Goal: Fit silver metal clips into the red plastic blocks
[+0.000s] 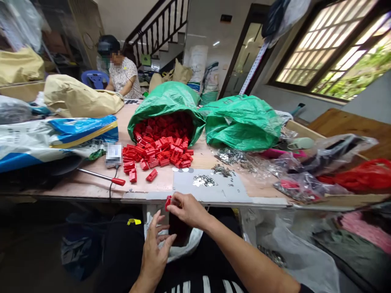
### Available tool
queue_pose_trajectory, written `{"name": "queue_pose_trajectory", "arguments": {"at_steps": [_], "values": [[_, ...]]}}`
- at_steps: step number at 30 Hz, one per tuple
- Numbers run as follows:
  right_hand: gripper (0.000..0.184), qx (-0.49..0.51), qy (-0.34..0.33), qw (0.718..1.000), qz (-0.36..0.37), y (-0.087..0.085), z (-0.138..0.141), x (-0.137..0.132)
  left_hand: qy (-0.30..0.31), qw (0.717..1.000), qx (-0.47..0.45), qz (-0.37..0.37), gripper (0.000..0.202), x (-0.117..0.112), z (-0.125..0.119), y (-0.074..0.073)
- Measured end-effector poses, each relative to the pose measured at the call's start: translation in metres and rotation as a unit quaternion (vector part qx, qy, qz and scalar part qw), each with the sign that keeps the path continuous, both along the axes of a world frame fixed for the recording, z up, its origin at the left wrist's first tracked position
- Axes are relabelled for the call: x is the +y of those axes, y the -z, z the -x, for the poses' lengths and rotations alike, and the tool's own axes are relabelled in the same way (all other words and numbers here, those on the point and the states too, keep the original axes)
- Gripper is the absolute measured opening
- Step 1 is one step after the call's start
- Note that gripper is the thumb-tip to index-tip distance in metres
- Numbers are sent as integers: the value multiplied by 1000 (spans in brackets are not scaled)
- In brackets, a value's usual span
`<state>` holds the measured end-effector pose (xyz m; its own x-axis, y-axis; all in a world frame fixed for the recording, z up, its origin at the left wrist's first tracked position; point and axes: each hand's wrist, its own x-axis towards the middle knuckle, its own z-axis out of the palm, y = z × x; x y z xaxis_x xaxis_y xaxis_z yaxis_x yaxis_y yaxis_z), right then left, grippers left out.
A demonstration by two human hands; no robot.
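My right hand [187, 209] is closed in a pinch on a small red plastic part [168, 202] just below the table's front edge. My left hand [155, 248] hovers open beneath it over my lap, fingers spread, holding nothing. A pile of the same red plastic parts [159, 148] spills from an open green bag [166, 101] onto the wooden table [91, 179]. Small silver metal pieces [204, 180] lie on a grey sheet [220, 189] right in front of my hands.
A second green bag [242, 120] lies to the right, beside clear bags of metal pieces [244, 160] and a red bag [363, 177]. A red-handled tool [102, 177] and blue-white sack [55, 138] sit left. Another person [122, 75] sits at the far end. A white bag [183, 244] hangs under the table.
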<state>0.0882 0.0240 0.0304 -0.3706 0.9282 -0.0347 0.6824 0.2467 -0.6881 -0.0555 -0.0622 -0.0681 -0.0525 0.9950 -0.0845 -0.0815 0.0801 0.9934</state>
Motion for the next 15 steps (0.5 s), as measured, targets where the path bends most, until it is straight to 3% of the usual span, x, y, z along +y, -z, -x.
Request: {"name": "queue_pose_trajectory", "arguments": {"at_steps": [3,6,11,13,15], "values": [[12,77,12,995,66,3,-5,-28,-16,997,54,-49,56,5,-6,-14],[9,114,19,990,85,5,-12,-46,7,994,81,-76,37,11,-10,-23],[17,227,-13,959,167,10,-38,-52,63,995,71,-39,33,10,-17,-30],[22,238,18,960,148,14,-61,-47,67,997,27,14,38,7,-22,-32],[25,165,120,978,41,19,-95,-39,74,992,-55,82,44,4,-26,-33]]}}
